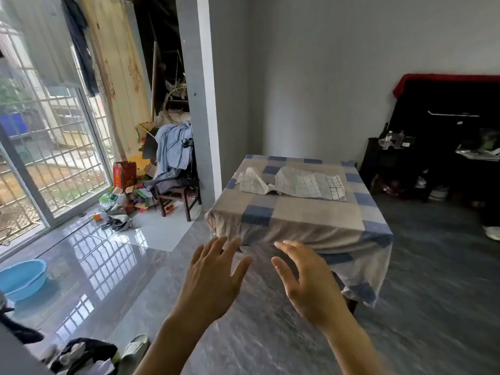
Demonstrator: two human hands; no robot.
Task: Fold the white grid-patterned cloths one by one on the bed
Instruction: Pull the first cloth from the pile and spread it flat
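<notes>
On the checked bed (305, 212) lie crumpled grid-patterned cloths (295, 182); left hand (213, 274) and right hand (308, 280) hover open-fingered, empty.

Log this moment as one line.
left hand: open, empty | right hand: open, empty | grid cloths: crumpled on bed | no contact yet

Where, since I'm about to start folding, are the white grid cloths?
In the head view the white grid cloths lie crumpled on the far half of the bed, right of centre, beyond the left hand and right hand.
</notes>
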